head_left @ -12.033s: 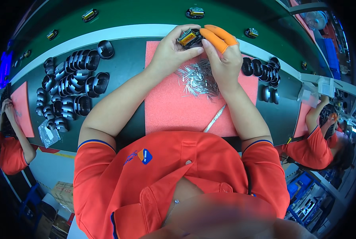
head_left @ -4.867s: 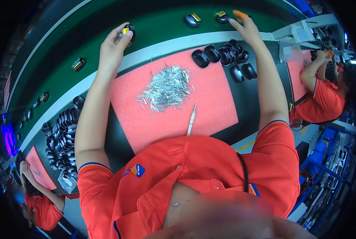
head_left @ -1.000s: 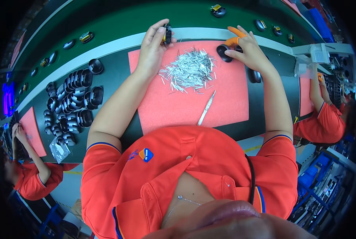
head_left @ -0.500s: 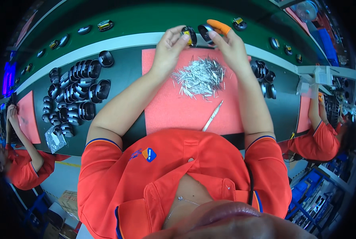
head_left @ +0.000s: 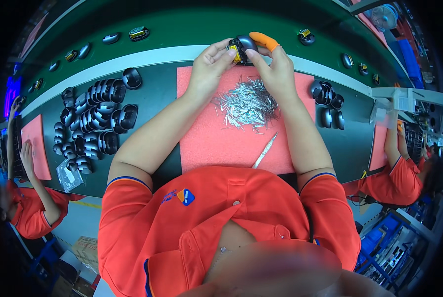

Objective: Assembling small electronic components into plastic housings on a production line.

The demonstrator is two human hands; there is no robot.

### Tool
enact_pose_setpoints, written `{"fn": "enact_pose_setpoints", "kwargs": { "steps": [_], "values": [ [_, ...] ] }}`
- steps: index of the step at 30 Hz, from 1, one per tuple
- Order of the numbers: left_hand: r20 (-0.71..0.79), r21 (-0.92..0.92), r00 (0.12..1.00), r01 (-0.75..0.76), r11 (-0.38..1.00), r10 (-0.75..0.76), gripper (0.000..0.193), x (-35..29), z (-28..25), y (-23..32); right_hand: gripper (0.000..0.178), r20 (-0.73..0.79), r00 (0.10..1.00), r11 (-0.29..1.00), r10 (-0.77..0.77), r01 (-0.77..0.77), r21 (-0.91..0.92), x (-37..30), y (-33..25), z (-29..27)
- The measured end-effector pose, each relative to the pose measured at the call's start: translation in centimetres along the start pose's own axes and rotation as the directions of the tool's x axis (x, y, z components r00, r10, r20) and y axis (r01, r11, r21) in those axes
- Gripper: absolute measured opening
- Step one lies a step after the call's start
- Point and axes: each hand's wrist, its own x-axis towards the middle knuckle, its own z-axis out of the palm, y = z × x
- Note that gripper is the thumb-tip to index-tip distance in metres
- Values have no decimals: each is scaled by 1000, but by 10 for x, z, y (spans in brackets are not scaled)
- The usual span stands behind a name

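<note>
My left hand (head_left: 210,70) grips a small black housing with a yellow part inside (head_left: 235,51), thumb pressed on its near side. Against that housing, my right hand (head_left: 276,73) holds a dark rounded shell (head_left: 248,42); the two pieces touch, but whether they are joined I cannot tell. An orange finger cot (head_left: 264,40) covers a finger of my right hand. Below both hands, a pile of thin silver pins (head_left: 248,104) lies on a pink mat (head_left: 206,148), with a slim pointed silver tool (head_left: 266,149) nearer to me.
Rows of dark shells (head_left: 100,116) cover the table at left; several more (head_left: 325,94) sit at right. Beyond a pale rail (head_left: 167,53), a green belt (head_left: 196,27) carries spaced-out housings (head_left: 139,33). Co-workers (head_left: 33,208) in red sit on both sides.
My right hand has moved left, bringing the shell from apart to against the housing in my left hand. The left co-worker's hands have moved apart.
</note>
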Motion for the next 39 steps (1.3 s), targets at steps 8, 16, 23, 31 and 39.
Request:
{"fn": "enact_pose_setpoints", "kwargs": {
  "steps": [8,16,23,31,39],
  "values": [
    [6,18,1000,15,1000,-15,39,0,-2,0,41,-12,1000,998,15,-16,-56,-1,-5,1],
    [-23,-15,999,33,999,-33,38,-1,0,1,40,-26,999,998,37,-38,-45,0,-3,0],
    [-20,-34,1000,18,999,-19,39,-1,-1,0,38,-92,995,995,-34,25,-96,2,-6,-2],
    [-37,-36,999,10,999,-11,36,0,-2,-2,43,-101,991,968,-83,56,-246,-1,-13,-3],
    [-50,-5,998,31,999,-31,37,0,-2,0,42,86,915,917,395,-398,27,4,-15,0]
  ]
}}
